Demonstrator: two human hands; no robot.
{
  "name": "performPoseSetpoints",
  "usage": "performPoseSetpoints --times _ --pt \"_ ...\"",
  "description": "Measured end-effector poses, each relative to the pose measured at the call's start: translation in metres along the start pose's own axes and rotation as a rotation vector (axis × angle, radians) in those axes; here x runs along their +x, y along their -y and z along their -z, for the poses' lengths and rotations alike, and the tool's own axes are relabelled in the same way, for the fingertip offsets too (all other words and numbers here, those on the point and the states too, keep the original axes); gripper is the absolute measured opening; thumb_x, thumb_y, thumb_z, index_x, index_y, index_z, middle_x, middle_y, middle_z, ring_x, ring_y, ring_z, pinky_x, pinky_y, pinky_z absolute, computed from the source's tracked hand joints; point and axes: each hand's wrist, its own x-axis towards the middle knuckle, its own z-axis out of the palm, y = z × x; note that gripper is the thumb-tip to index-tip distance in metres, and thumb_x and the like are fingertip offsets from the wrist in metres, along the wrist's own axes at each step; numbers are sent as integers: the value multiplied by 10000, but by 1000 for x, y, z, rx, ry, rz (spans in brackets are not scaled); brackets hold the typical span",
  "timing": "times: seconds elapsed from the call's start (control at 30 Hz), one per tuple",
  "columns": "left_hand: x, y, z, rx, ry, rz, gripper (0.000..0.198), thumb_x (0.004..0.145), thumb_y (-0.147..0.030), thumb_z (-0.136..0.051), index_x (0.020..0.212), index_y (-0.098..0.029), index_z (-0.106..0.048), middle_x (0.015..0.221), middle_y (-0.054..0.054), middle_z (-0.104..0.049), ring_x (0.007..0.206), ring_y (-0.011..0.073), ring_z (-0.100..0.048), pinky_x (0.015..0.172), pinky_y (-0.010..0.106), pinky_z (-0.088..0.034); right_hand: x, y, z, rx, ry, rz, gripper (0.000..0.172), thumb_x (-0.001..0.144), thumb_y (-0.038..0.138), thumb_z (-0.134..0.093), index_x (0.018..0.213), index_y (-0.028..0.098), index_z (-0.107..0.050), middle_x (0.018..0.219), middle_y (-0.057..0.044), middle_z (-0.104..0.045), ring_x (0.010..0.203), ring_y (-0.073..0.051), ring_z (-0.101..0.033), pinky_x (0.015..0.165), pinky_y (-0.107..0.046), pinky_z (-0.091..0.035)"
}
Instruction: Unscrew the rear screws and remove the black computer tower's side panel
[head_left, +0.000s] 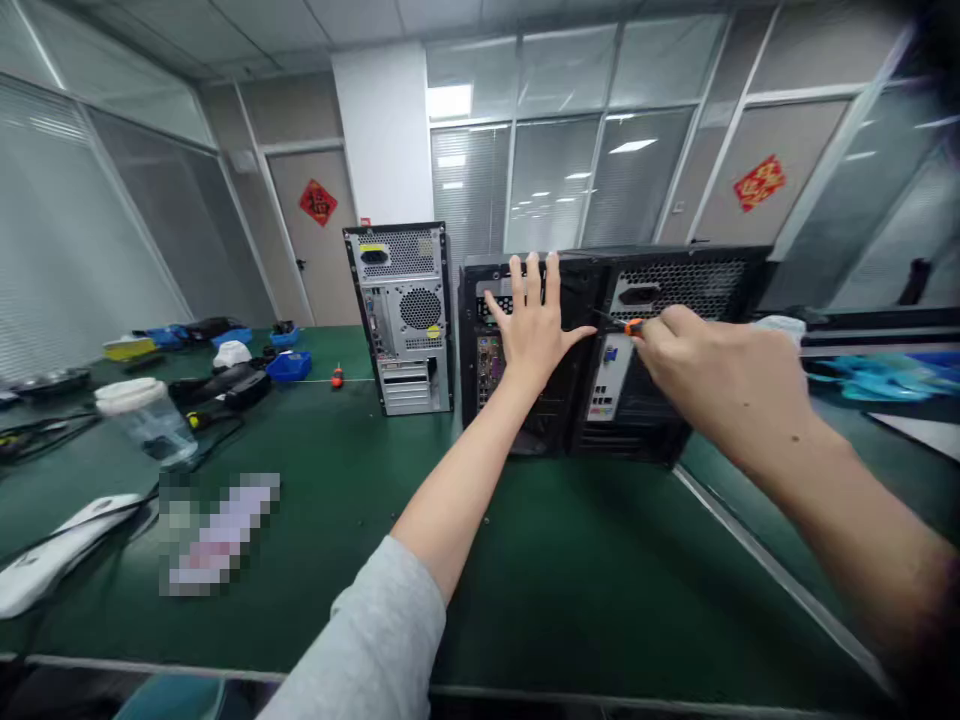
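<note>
My left hand (534,330) is spread against the back of a black computer tower (585,290), its fingers pointing up and the thumb out to the right. In my right hand (701,365) is a screwdriver (634,326) with an orange-and-black handle. Its thin shaft points left, the tip close to the tower's rear edge; whether it touches a screw is too small to tell. Right beside stands a second black computer tower (694,285), with a power socket and ports on its back, partly covered by my right hand.
A silver-backed computer tower (409,345) stands just left. On the green table (337,590) are a small red-and-black screwdriver (337,377), blue trays (289,367), a clear plastic jar (154,425), a white power strip (64,550) with cables and a pixelated flat object (225,535). Blue items (892,378) lie far right.
</note>
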Motion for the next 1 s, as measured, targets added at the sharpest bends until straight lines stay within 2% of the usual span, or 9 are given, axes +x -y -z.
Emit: performPoseSetpoints --times 0.3,0.63,1.0 --pt "0 0 4 -4 22 -9 1059 743 -747 -553 1559 -208 -148 1596 140 -200 1476 398 21 1100 669 -207 -1 0 -8 8 -11 -31 347 906 108 -346 733 150 -644 668 -43 -588 527 -182 -594 407 -259 -172" --pt "0 -1 4 10 28 -3 1071 738 -753 -552 1557 -185 -160 1599 146 -183 1474 400 25 1108 661 -193 -2 5 -24 71 -75 -121 393 943 293 -386 720 114 -654 694 -105 -669 521 -199 -604 450 -267 -122" --pt "0 0 4 13 26 -7 1061 749 -746 -546 1557 -180 -156 1599 148 -181 1476 394 22 1110 662 -190 -3 6 -26 106 -82 -149 419 934 278 -346 688 114 -642 659 -120 -674 518 -212 -613 464 -265 -112"
